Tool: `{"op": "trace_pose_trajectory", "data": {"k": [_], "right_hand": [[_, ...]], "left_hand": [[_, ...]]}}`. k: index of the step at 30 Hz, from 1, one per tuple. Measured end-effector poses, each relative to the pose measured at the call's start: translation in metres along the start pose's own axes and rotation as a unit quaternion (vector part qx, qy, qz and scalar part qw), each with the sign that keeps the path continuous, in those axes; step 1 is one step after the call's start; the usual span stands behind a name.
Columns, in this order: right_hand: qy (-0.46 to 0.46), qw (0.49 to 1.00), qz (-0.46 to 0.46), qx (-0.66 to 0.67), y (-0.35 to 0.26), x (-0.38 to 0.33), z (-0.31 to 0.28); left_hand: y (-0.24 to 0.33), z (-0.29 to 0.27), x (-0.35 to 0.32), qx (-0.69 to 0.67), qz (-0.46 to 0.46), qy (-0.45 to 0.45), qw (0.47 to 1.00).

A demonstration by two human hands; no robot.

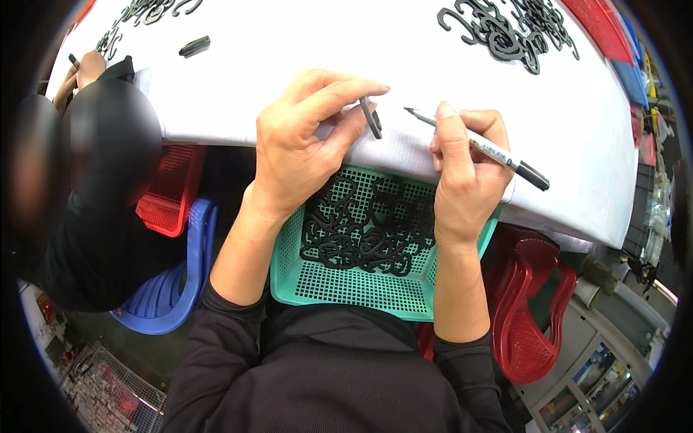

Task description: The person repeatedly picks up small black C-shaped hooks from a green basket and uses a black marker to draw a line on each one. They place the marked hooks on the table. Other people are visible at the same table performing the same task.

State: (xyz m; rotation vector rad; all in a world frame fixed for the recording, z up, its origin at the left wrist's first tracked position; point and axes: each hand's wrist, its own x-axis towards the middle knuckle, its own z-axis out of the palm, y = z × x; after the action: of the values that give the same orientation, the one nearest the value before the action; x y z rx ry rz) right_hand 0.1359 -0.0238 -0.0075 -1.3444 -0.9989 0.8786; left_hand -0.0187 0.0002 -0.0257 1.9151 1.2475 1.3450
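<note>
At the far left a co-worker in a dark top is sitting over the counter [238, 79], which is covered in white, with one hand [89, 66] resting near the edge. Below that person a red basket [167, 195] is hanging under the counter's rim beside a blue plastic chair [180, 281]. A black marker cap [194, 46] is lying on the white surface further back.

Moving right, the person's left hand [303, 137] is pinching a small black plastic hook [372, 119] between thumb and forefinger, its fingers [357, 88] clenching the piece just above the counter's near edge. Directly beneath, a teal mesh basket [339, 289] is sitting in the lap, holding a tangle of black hooks [364, 224].

The right hand [469, 166] is gripping a black marker pen [480, 148], its fingers wrapping round the barrel, the tip pointing left toward the held hook and stopping just short of it. A heap of black hooks [509, 29] is lying on the counter at the back right. A dark red plastic chair [534, 303] is standing below at the right.
</note>
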Motion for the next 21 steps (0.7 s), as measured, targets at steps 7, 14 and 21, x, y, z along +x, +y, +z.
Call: {"op": "trace_pose_trajectory", "data": {"k": [7, 14, 21], "right_hand": [[-0.036, 0.999, 0.011, -0.022, 0.0, 0.0, 0.011], [-0.042, 0.998, 0.001, -0.047, 0.0, 0.001, 0.012], [-0.042, 0.998, 0.007, -0.047, 0.0, 0.001, 0.013]], "left_hand": [[-0.004, -0.001, -0.002, -0.006, 0.014, -0.007, 1.0], [-0.007, 0.002, -0.002, -0.016, 0.043, 0.009, 0.999], [-0.004, -0.001, -0.002, -0.013, 0.028, -0.011, 0.999]]}}
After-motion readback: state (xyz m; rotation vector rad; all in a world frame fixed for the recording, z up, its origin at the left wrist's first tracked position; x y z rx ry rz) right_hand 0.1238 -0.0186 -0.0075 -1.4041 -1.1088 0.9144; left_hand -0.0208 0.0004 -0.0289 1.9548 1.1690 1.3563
